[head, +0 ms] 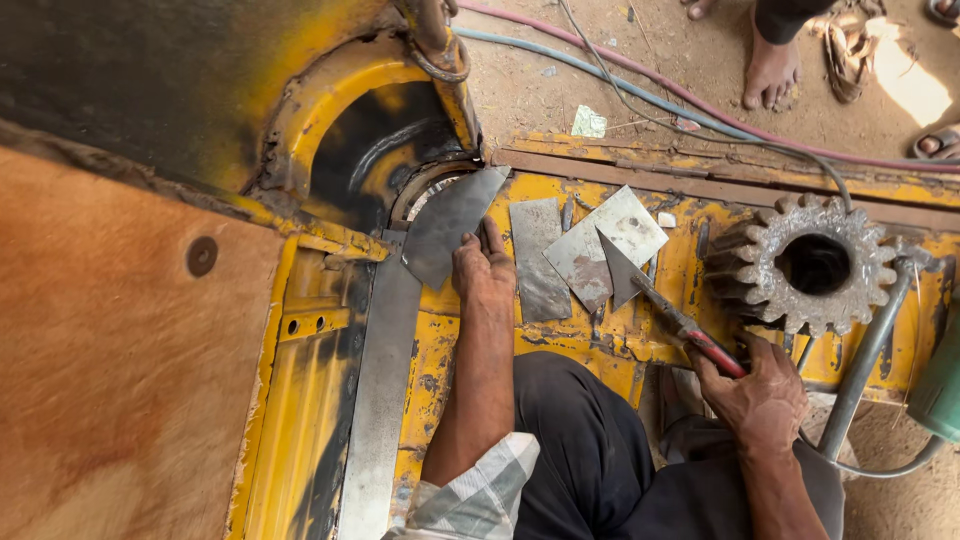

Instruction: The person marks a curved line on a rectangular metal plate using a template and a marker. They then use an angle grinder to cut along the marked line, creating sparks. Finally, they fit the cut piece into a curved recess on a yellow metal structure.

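Observation:
My left hand (483, 275) presses down on a curved, pointed piece of grey sheet metal (447, 225) lying on the yellow metal body (445, 330), next to a round arched opening (375, 150). In my right hand (762, 390) I grip the red handle of a pair of tin snips (660, 305); its blades hold a small triangular metal offcut (620, 270). Two flat sheet pieces (608, 245) lie between my hands. My knees in dark trousers rest below.
A large rusty gear (812, 262) sits on the yellow body at right, with a bent grey pipe (865, 360) beside it. A long steel strip (380, 400) runs down the frame. Hoses (640, 95) cross the dirt; another person's bare feet (770, 70) stand beyond. Brown panel (110, 350) at left.

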